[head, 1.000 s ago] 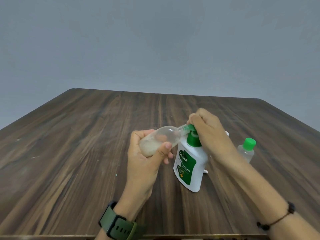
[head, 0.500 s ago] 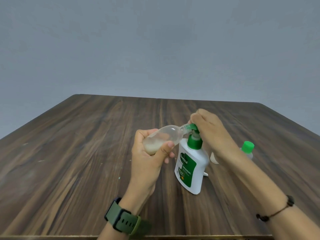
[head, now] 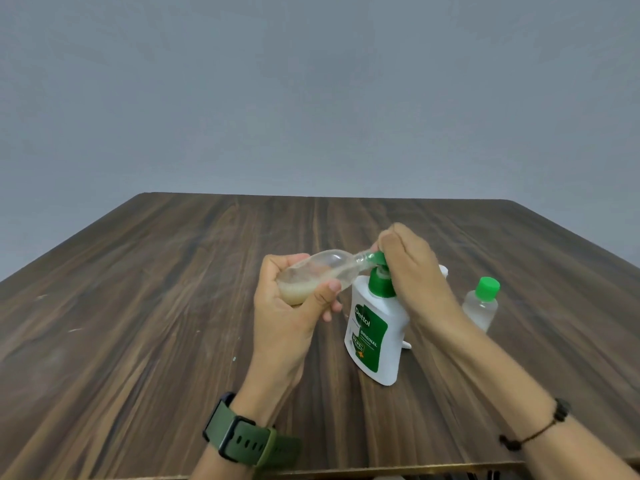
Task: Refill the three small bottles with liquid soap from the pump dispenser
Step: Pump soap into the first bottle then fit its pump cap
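While held, bottle [head: 322,275] mouth toward pump [head: 378,259]

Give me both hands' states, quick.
Left hand: closed around the small bottle, tilted to the pump spout.
Right hand: closed on the pump head, pressing it.

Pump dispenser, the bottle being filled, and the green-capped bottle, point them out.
pump dispenser [head: 375,336]: head view, green label.
bottle being filled [head: 325,266]: head view, clear body.
green-capped bottle [head: 487,288]: head view, cap.
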Tool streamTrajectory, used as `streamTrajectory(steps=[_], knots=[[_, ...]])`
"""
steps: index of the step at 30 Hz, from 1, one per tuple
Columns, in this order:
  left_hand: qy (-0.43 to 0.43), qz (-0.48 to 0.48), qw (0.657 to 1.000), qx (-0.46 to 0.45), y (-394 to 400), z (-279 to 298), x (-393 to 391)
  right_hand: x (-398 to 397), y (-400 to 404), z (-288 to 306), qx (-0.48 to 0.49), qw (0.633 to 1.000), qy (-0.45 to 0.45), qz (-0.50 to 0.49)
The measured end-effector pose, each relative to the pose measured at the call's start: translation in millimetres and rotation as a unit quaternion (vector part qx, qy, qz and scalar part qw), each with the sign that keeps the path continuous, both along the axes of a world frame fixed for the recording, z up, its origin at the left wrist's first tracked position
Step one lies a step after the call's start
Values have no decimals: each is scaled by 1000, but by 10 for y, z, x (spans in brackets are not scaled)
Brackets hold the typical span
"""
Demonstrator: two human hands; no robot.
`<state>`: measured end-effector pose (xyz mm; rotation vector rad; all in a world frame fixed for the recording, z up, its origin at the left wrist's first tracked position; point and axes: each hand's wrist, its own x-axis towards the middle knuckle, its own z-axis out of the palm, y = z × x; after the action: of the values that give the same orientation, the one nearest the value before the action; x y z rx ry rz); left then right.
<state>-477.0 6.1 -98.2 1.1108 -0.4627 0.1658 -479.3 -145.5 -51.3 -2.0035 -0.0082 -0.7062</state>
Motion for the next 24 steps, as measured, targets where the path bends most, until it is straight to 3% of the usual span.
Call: streamTrajectory(steps=[4, 24], knots=[[-1, -7, 1000, -1, 6, -5, -20, -15, 4, 12, -3, 999, 34, 25], [14, -15, 999, -26, -29, -47, -26, 27, -19, 21, -18, 999, 31, 18]])
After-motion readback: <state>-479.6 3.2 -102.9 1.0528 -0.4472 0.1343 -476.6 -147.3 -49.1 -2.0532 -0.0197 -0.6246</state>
